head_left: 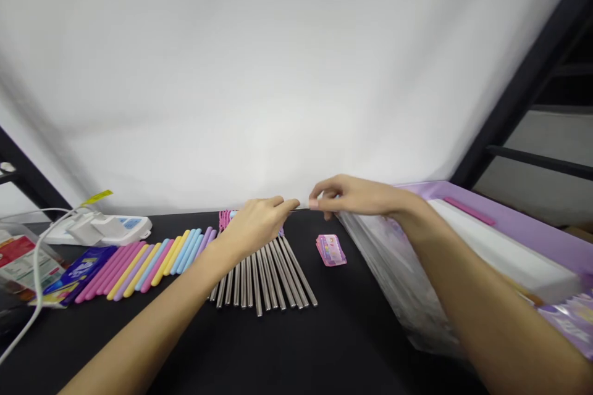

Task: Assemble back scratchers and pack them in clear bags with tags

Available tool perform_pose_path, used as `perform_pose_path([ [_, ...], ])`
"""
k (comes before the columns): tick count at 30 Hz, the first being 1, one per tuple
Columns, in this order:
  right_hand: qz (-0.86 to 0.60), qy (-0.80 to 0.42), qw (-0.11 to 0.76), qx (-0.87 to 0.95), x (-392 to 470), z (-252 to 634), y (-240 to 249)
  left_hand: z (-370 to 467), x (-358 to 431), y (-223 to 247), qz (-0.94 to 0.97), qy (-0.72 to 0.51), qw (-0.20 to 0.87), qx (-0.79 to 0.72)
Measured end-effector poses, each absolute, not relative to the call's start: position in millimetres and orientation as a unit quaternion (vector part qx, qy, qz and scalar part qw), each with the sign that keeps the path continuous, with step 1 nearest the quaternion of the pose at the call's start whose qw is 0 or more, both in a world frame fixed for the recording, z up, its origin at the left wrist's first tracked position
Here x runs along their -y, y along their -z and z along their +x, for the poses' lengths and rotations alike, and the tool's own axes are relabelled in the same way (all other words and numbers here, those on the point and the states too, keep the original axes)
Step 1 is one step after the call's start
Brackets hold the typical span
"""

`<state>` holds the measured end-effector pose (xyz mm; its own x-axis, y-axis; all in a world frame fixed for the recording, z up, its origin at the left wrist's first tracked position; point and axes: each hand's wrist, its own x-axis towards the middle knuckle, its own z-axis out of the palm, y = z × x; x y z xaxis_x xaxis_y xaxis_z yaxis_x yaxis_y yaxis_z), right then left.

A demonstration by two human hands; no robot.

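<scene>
Hands meet over the far end of the row of bare silver metal rods (264, 274) on the black tabletop (296, 345). Left hand (257, 222) lies knuckles-up, forearm coming in low across the tabletop; its thumb and forefinger are pinched on one end of a thin silver rod (302, 206), held roughly level above the row. Right hand (359, 196) comes in from the other side, wrist raised, fingertips closed on the rod's opposite end, so the two hands nearly touch. Motion blur hides the exact contact.

Judgement: with a piece this thin, a fingertip pinch near each end suits best; keep it level and clear of the row beneath, since a dropped end could scatter the aligned rods.

Beside the left forearm, on its outer side, lie pastel pink, yellow, blue and purple sleeves (148, 259) in a fanned row. Just below the right hand sits a small pink printed card stack (330, 250); under the right forearm, a clear plastic bag (398, 271) and a lilac box (509, 228).
</scene>
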<state>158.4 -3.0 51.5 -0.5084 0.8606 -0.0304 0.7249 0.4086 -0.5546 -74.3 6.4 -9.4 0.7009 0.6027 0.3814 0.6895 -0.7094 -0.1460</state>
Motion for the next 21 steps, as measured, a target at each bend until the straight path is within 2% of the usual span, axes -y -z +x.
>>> perform_pose_path([
  [2, -0.534, -0.265, 0.183, 0.782, 0.5, 179.8, -57.0, -70.0, -5.4, 11.4, -0.908, 0.190, 0.085, 0.365],
  [3, -0.591, -0.239, 0.177, 0.750, -1.8, 190.2, -57.0, -67.9, -4.7, 12.5, -0.908, 0.202, 0.056, 0.362],
  [6, -0.731, -0.153, -0.012, 0.665, -8.8, 211.7, -47.9, -60.9, -1.1, 16.8, -0.916, 0.207, -0.005, 0.344],
  [9, -0.762, -0.143, -0.112, 0.621, -11.5, 215.1, -35.4, -54.8, 3.6, 21.3, -0.916, 0.205, -0.030, 0.344],
  [13, -0.760, -0.122, -0.130, 0.625, -11.7, 208.4, -30.5, -53.8, 5.6, 21.7, -0.915, 0.210, -0.037, 0.342],
  [21, -0.750, -0.113, -0.114, 0.642, -10.2, 199.6, -33.2, -61.1, 1.1, 17.2, -0.914, 0.211, -0.027, 0.345],
])
